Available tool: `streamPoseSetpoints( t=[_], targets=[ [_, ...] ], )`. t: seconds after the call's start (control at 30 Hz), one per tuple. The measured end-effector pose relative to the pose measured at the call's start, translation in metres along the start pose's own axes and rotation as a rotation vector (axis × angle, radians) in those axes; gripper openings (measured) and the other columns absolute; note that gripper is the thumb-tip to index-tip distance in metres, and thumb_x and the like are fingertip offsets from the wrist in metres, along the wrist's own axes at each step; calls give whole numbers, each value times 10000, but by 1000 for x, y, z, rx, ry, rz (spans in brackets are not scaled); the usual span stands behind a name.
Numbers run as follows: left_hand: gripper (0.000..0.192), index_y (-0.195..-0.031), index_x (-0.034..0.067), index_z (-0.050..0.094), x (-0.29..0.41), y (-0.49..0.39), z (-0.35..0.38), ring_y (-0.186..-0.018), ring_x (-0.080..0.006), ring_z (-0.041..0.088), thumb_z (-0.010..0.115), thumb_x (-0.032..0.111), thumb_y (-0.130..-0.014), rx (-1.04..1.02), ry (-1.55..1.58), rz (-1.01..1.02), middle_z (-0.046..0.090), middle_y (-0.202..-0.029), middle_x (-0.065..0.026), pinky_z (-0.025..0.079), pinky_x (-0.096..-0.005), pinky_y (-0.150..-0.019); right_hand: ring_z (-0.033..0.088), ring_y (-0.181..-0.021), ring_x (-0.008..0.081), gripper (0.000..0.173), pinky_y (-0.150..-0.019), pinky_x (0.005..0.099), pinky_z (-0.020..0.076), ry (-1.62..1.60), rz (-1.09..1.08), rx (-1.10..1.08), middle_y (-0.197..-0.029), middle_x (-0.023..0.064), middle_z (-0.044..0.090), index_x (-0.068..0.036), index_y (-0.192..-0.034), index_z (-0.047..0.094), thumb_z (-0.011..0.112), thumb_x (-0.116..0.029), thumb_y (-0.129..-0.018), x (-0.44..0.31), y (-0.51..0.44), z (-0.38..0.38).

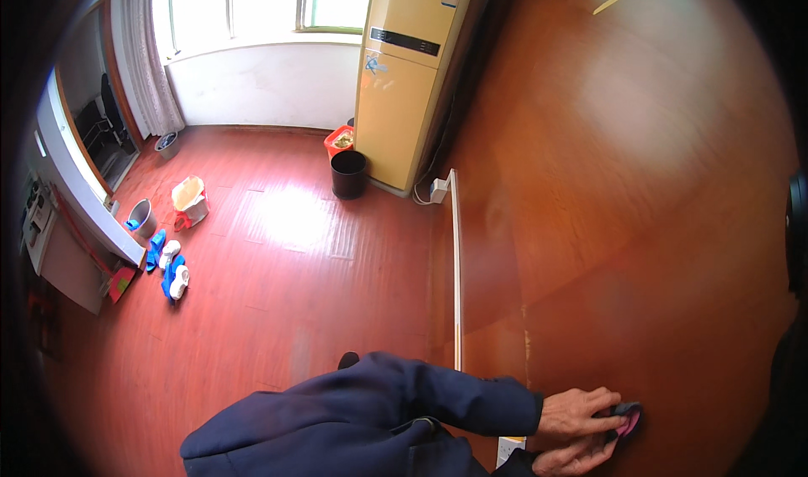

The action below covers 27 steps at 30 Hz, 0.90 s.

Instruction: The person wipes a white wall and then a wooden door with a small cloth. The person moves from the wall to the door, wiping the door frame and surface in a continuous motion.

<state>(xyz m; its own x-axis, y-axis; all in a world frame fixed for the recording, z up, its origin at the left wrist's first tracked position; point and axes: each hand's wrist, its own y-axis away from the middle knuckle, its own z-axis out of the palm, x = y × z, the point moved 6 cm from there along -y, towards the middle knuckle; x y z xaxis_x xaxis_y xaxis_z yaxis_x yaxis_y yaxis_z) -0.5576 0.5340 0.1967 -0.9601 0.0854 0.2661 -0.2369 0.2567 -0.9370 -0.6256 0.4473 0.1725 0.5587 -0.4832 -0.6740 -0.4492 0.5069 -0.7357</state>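
Observation:
A small dark pad or bunched cloth with a pink face (629, 419) lies against the brown wood-grain panel at the lower right. My left hand (581, 412), the upper of the two, has its fingers bent over this piece. Just below it, my right hand (577, 458) reaches to the near edge of the same piece; whether it grips the piece too cannot be told. Dark blue sleeves cover both arms. Beneath the wrists, a white socket strip (510, 450) is partly hidden.
White trunking (457, 275) runs along the panel's foot to a plug box (438, 190). A tall cream floor-standing air conditioner (398, 111) stands by the window, beside a black bin (348, 175). Blue and white slippers (172, 262), buckets and a bag lie on the reddish floor at left.

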Motion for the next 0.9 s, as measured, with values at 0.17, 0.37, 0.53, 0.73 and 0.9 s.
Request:
streamPoseSetpoints(
  t=[0.17, 0.37, 0.53, 0.73, 0.9],
  targets=[
    [528, -1362, 28, 463, 23, 23, 38, -979, -357, 562, 596, 150, -865, -85, 55, 74, 451, -1198, -269, 560, -367, -606, 560, -1225, 333, 544, -1048, 418, 436, 117, -144, 131, -1386, 252, 505, 40, -1457, 314, 487, -202, -1001, -15, -2, -45],
    [420, -1259, 73, 579, 47, 26, 62, -842, -290, 574, 597, 233, -871, -13, -13, 222, 531, -1090, -189, 530, -346, -527, 565, -1218, 331, 532, -1041, 413, 443, 162, -188, 181, -1377, 252, 513, 41, -1452, 319, 484, -186, -1000, -14, -5, -78],
    [403, -1260, 137, 600, 54, 11, 62, -831, -274, 589, 587, 226, -867, 1, -12, 243, 542, -1096, -164, 539, -335, -517, 569, -1213, 329, 522, -1036, 410, 448, 154, -182, 147, -1370, 252, 520, 43, -1448, 323, 482, -172, -1000, -12, -10, -81],
    [446, -1327, 80, 487, 16, 2, 44, -922, -336, 574, 572, 157, -896, -30, 32, 121, 461, -1183, -250, 546, -365, -603, 575, -1206, 327, 510, -1029, 406, 454, 112, -46, -59, -1362, 252, 528, 44, -1444, 327, 479, -155, -999, 19, -14, -50],
    [501, -1374, 94, 479, -43, 49, 18, -1015, -377, 562, 573, 148, -886, -73, -145, -65, 454, -1231, -257, 560, -386, -657, 579, -1201, 325, 501, -1023, 402, 459, 67, 160, -369, -1354, 251, 535, 46, -1440, 331, 477, -142, -999, 72, 5, -7]
  ],
)
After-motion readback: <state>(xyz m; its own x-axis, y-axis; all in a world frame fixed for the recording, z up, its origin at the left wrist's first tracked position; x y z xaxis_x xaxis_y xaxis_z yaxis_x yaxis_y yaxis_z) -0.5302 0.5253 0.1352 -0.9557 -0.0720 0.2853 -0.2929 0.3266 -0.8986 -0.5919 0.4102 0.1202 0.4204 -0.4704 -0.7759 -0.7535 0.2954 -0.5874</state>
